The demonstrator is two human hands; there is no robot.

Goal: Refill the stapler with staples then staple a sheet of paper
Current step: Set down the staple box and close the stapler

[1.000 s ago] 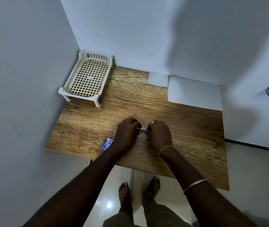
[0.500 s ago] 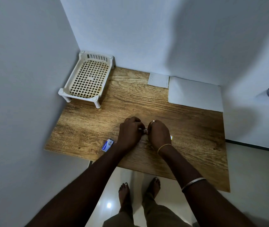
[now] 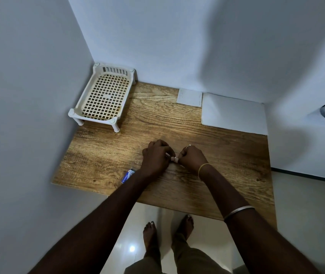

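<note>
Head view showed the worktop (image 3: 226, 165) with a white sheet of paper (image 3: 234, 115) untouched at its far right corner. Both hands, left hand (image 3: 154, 158) and right hand (image 3: 192, 157), were curled shut mid-worktop on a small stapler (image 3: 174, 158), mostly hidden. Blue staple box (image 3: 127, 176) sat near the left front edge. Looked like mid-refill to me; stapling not started.

A plain room corner, likely in a home. A wooden desk (image 3: 207, 175) sits against bare pale walls (image 3: 29, 95) on the left and far sides. A white plastic rack (image 3: 103, 96) stands in the far left corner, and white paper (image 3: 234, 113) lies far right. The floor (image 3: 306, 204) is glossy pale tile, and the person stands barefoot (image 3: 150, 232) at the near edge.
</note>
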